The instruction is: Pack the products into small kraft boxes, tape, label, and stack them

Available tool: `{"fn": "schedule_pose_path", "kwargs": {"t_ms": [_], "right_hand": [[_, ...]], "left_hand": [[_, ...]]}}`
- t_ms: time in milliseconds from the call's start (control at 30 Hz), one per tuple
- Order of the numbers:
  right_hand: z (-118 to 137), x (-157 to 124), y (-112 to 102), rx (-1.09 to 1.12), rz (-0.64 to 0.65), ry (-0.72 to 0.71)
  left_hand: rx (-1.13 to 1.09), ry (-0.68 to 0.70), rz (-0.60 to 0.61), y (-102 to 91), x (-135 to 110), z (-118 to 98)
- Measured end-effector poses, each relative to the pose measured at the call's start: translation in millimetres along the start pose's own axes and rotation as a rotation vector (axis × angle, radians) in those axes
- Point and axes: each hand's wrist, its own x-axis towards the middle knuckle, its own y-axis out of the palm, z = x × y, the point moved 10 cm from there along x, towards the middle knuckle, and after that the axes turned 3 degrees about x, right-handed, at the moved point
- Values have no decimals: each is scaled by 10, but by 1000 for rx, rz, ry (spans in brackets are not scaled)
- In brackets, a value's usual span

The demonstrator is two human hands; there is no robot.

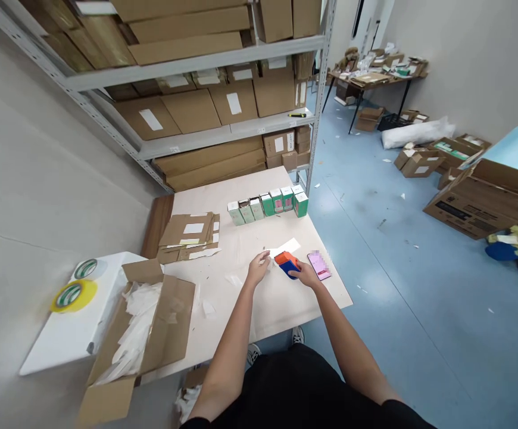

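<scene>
Right hand point(306, 273): fingers wrapped round blue-and-orange handheld item point(287, 265), over table point(286, 305), near smartphone point(319, 266). Left hand point(258, 268): fingers narrow, beside item; cannot tell whether gripping. Step, apparently: two-handed handling. Next move seemingly calls for steady right hold.
</scene>
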Motion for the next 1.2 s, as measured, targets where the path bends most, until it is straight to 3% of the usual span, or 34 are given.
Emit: {"fn": "schedule_pose_path", "kwargs": {"t_ms": [100,200,400,533,767,900,1067,1200], "right_hand": [[511,18,70,124,91,-113],[912,-6,95,175,137,-178],[1517,-106,132,216,177,-316],[1730,-142,263,167,188,-338],[2021,-210,569,149,275,-431],[2095,-209,713,137,304,-404],[2164,-250,1024,68,289,-378],[2187,-347,1321,-21,239,-410]], "left_hand": [[7,116,85,-84,82,-537],[55,201,139,-263,47,-945],[49,275,124,-666,-221,-1354],[39,253,89,-866,-379,-1417],[-55,174,69,-1179,-475,-1287],[-76,201,65,-1383,-508,-1242],[-23,240,-12,-1748,-554,-1220],[94,288,-128,-2155,-611,-1287]]}}
